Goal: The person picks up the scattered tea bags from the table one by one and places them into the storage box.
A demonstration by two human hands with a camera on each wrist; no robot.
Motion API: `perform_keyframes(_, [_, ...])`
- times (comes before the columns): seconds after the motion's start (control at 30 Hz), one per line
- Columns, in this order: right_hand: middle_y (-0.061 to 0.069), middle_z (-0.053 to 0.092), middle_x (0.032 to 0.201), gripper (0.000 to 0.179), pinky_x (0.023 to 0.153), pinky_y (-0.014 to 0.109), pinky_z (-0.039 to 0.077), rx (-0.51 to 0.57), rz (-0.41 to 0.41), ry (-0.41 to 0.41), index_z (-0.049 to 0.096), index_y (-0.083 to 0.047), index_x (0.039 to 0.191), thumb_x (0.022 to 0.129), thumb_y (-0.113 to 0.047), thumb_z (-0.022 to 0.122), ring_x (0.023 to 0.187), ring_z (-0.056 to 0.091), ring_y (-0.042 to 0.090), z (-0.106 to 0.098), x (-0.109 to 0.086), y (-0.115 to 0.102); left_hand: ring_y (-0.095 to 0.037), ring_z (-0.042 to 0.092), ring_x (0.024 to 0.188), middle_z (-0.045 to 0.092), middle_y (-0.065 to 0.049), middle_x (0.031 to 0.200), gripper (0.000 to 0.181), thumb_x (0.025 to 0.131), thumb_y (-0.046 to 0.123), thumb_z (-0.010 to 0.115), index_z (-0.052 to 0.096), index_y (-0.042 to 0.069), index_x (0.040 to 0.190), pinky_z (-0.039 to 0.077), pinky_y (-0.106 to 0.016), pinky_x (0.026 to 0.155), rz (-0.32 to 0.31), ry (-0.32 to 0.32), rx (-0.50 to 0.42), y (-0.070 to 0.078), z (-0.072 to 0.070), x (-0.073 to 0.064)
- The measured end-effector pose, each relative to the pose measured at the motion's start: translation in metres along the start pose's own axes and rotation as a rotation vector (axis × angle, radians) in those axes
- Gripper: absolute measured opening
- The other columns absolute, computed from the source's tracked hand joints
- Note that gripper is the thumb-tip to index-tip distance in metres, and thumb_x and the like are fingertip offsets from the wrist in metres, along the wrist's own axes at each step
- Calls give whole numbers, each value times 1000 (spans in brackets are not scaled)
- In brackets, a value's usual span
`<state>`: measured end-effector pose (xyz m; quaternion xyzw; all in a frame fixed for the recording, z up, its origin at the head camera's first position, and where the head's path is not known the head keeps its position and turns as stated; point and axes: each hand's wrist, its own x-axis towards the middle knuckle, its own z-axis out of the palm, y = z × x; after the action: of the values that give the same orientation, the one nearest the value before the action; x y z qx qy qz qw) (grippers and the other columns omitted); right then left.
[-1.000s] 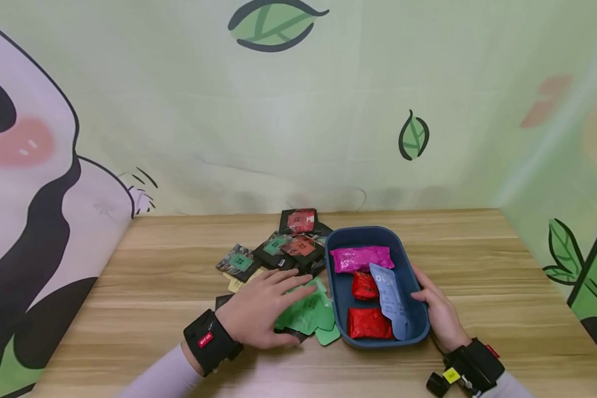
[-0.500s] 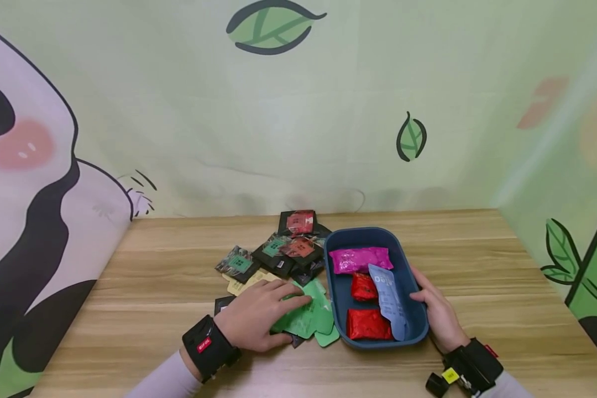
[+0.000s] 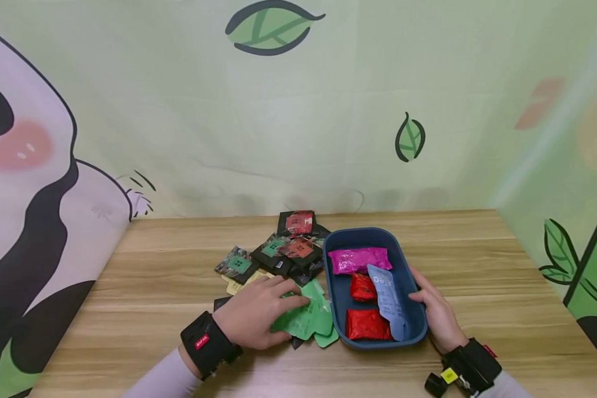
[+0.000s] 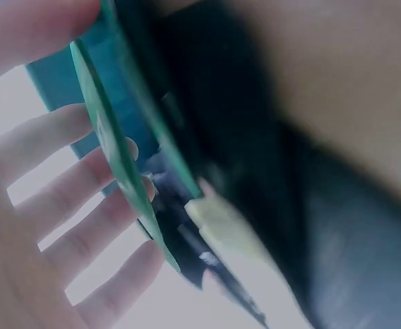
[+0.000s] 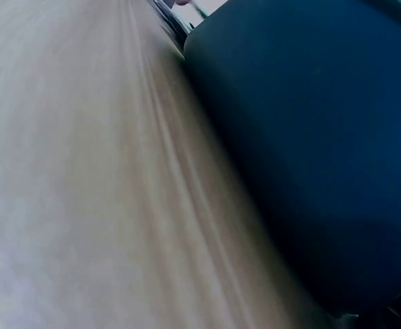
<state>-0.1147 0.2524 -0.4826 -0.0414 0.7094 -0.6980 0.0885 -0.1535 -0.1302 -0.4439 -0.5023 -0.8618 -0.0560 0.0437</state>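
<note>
My left hand (image 3: 256, 312) holds a green sachet (image 3: 303, 320) on the heap, fingers bent over it and thumb at its near edge. In the left wrist view, the green sachet (image 4: 118, 151) stands edge-on between thumb and fingertips. My right hand (image 3: 440, 320) grips the right side of a blue box (image 3: 342, 298), thumb at the rim. Inside lie a magenta packet (image 3: 360, 260), a small red packet (image 3: 363, 287), a larger red packet (image 3: 368, 324) and a pale blue sachet (image 3: 388, 301). The box's outer wall (image 5: 310, 151) fills much of the right wrist view.
Several black packets with red or green labels (image 3: 300, 249) are heaped left of the box, behind the green sachets. Yellow packets (image 3: 236, 286) show partly under them. The wooden table (image 3: 477, 265) ends at a printed cloth backdrop (image 3: 303, 138).
My left hand has come down slightly and its fingers have bent over the green sachet. My right hand and the box keep their place.
</note>
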Motion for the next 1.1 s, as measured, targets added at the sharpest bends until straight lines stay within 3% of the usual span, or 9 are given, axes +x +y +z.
perform_keyframes(0.27, [12, 8, 167, 65, 102, 10, 28, -7, 5, 7, 12, -4, 162, 100, -13, 31, 150, 8, 29, -1, 0, 0, -17, 53, 114, 55, 5, 128, 63, 77, 50, 72, 63, 27, 136, 46, -40, 93, -42, 49, 45, -12, -27, 8])
perform_keyframes(0.47, [11, 9, 167, 64, 101, 10, 28, -15, 15, 16, 12, -4, 162, 102, -16, 31, 150, 9, 29, -1, -1, -1, -20, 53, 115, 56, 1, 127, 59, 76, 45, 71, 65, 24, 132, 47, -42, 93, 12, 105, 110, -12, -46, 28])
perform_keyframes(0.8, [12, 8, 167, 64, 101, 11, 28, 0, 16, 6, 12, -4, 162, 102, -16, 31, 150, 8, 30, 1, 0, -3, -22, 52, 116, 58, 0, 126, 56, 74, 40, 70, 68, 23, 127, 44, -41, 94, 37, 120, 225, -7, -72, 59])
perform_keyframes(0.93, [12, 7, 167, 64, 101, 11, 28, 7, 9, 0, 11, -4, 162, 102, -16, 31, 150, 7, 30, 1, 0, -3, -21, 51, 118, 57, 0, 128, 57, 76, 42, 71, 66, 25, 130, 41, -41, 100, 82, 117, 212, 0, -75, 75])
perform_keyframes(1.1, [11, 8, 167, 63, 102, 10, 27, 2, 4, 4, 12, -5, 162, 103, -18, 30, 150, 7, 28, 1, 0, -2, -18, 51, 117, 56, 2, 129, 58, 77, 42, 69, 64, 26, 132, 40, -38, 99, 147, 69, 190, 14, -65, 103])
